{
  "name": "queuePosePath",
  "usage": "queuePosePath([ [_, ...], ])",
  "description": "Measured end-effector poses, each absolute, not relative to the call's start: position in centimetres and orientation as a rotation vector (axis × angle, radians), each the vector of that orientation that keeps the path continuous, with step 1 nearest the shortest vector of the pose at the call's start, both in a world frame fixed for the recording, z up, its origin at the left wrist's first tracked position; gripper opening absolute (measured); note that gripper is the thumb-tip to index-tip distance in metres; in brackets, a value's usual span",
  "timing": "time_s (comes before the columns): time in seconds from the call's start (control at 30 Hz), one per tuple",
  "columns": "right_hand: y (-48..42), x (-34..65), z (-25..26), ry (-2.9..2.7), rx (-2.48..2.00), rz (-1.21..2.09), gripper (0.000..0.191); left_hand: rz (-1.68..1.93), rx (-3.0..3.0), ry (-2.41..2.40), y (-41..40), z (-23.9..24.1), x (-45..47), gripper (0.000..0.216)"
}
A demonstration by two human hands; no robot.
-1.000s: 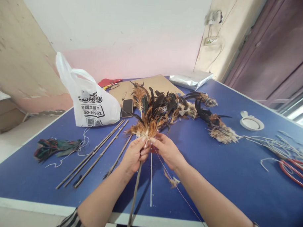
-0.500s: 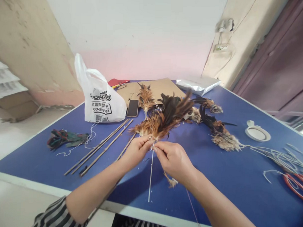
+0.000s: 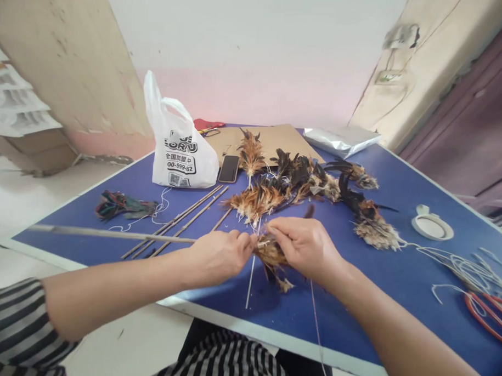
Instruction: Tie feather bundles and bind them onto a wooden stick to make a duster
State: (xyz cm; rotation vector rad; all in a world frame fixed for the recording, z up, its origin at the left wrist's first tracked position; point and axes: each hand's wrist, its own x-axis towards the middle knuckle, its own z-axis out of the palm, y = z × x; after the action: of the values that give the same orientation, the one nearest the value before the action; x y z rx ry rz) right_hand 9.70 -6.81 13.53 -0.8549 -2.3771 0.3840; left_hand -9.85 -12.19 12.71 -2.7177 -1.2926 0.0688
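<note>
Room: white-over-pink wall [image 3: 256, 51] at the top; stained cream wall [image 3: 119, 63], upper left; purple door [image 3: 476, 119], upper right. Pale floor [image 3: 134, 348], lower left; cardboard box [image 3: 34, 147], left edge, white stuff stacked on top.

Surface: one blue desk [image 3: 400, 270], pale-edged.

In hand, centre: one stick [image 3: 109, 234], gripped in the closed left hand [image 3: 219, 256], running out to the left over the desk. Right hand [image 3: 302, 243] closed, pinching a thread [image 3: 315, 316] that trails past the near edge. Brown feathers [image 3: 273, 255] between and beneath both hands; whether fixed to the stick, I cannot tell.

Far side: white plastic bag [image 3: 184, 161], phone [image 3: 228, 169], brown cardboard sheet [image 3: 288, 135], silver packet [image 3: 343, 141].

Centre: heap of brown and black feathers [image 3: 261, 198].

Left: loose sticks [image 3: 184, 218], dark green feather bundle [image 3: 124, 205].

Right: tape roll [image 3: 432, 237], tangled white cord [image 3: 442, 258], red-handled scissors [image 3: 470, 312] at the edge.
</note>
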Motion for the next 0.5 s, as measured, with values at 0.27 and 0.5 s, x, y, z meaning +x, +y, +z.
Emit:
queuePosePath([
  [0.27,-3.1,8.8,13.4,-2.367,-0.635,1.091,0.022,-0.071,-2.783,-1.011,-14.1,15.6,-11.1,0.043],
  [0.5,-3.4,7.6,11.4,-2.235,-0.600,1.530,0.019,-0.146,-3.012,-1.019,-15.3,16.4,-12.0,0.041],
])
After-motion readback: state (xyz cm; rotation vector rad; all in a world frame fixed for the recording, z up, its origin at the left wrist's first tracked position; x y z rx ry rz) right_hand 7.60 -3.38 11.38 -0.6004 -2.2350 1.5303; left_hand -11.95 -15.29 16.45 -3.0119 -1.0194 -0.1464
